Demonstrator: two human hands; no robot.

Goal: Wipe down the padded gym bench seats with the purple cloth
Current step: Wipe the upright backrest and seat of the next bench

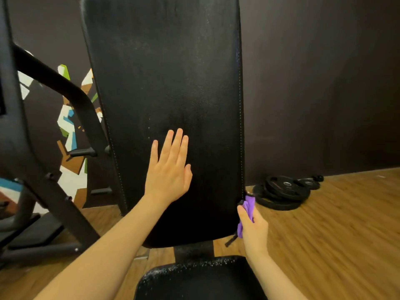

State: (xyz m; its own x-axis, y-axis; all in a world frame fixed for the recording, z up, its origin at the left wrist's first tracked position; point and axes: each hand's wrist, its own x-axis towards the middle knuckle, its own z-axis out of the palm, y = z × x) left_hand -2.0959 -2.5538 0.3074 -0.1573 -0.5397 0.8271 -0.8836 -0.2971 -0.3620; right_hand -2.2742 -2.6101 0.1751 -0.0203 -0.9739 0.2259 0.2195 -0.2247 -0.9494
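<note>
A tall black padded backrest [164,87] stands upright in front of me, speckled with pale droplets. Below it, at the bottom of the view, lies the black seat pad [194,280], also speckled along its far edge. My left hand [167,169] presses flat on the lower backrest, fingers straight and pointing up. My right hand [253,228] grips the bunched purple cloth [249,207] against the backrest's lower right edge.
A black machine frame [54,131] with slanted bars stands at the left, before a wall with a coloured geometric mural [69,135]. Black weight plates [283,192] lie stacked on the wooden floor [335,224] to the right of the bench. A dark wall runs behind.
</note>
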